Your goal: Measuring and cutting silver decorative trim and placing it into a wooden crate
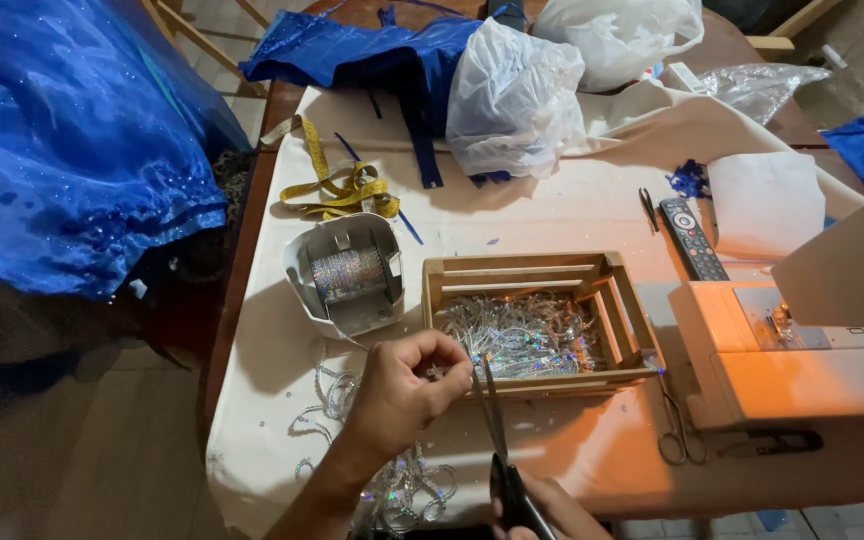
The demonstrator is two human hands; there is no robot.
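Note:
My left hand [402, 390] pinches a thin strand of silvery sequin trim [337, 395] just in front of a small wooden crate [537, 272]. The crate holds a heap of cut shiny trim pieces [527, 335]. My right hand [542, 510] at the bottom edge grips black-handled scissors [497, 425], their blades open and pointing up at the strand near my left fingers. The trim runs left to a spool in a white cardboard holder [347, 275]. More loose trim [407, 490] lies by my left wrist.
A white sewing machine [792, 360] stands at right, small scissors [677, 425] beside it. A remote control [690, 238], yellow tape measure [337, 190], plastic bags [517, 95] and blue fabric [62, 140] lie around on the cream table cover [272, 360].

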